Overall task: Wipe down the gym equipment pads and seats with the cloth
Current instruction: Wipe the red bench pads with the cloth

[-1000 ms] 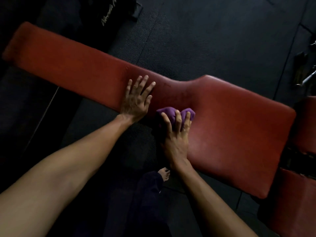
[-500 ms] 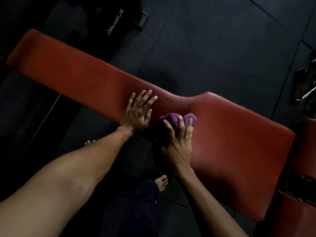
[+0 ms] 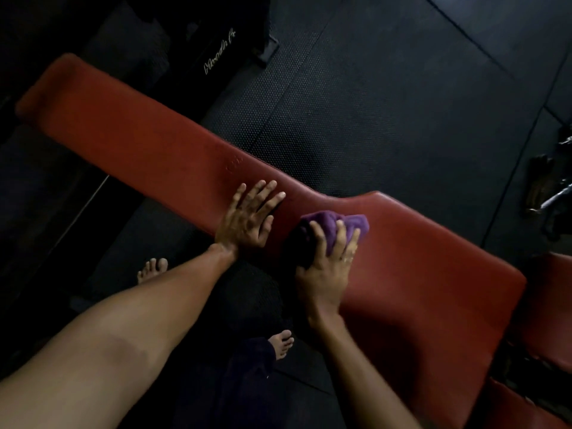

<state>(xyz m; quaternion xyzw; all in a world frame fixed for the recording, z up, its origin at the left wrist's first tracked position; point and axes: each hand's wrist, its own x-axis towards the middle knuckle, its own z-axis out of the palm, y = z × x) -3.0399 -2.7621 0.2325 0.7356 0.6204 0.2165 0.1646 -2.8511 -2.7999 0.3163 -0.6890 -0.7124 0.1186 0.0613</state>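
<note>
A long red padded bench [image 3: 148, 150] runs from upper left to lower right and widens at its right end. My left hand [image 3: 247, 218] lies flat on the pad near its near edge, fingers spread. Just to its right, my right hand [image 3: 328, 267] presses a bunched purple cloth [image 3: 335, 226] onto the pad where it widens, with the fingers curled over the cloth.
Black rubber floor mats [image 3: 387, 103] surround the bench. Another red pad [image 3: 551, 320] sits at the right edge. Dark machine parts with white lettering [image 3: 219, 58] stand behind the bench, metal gear [image 3: 554, 199] lies far right. My bare feet [image 3: 281, 345] are below the bench edge.
The view has shifted, so the bench sits lower in the frame. Both hands keep nearly the same place on the pad, the cloth moving slightly right. My left foot has come into view.
</note>
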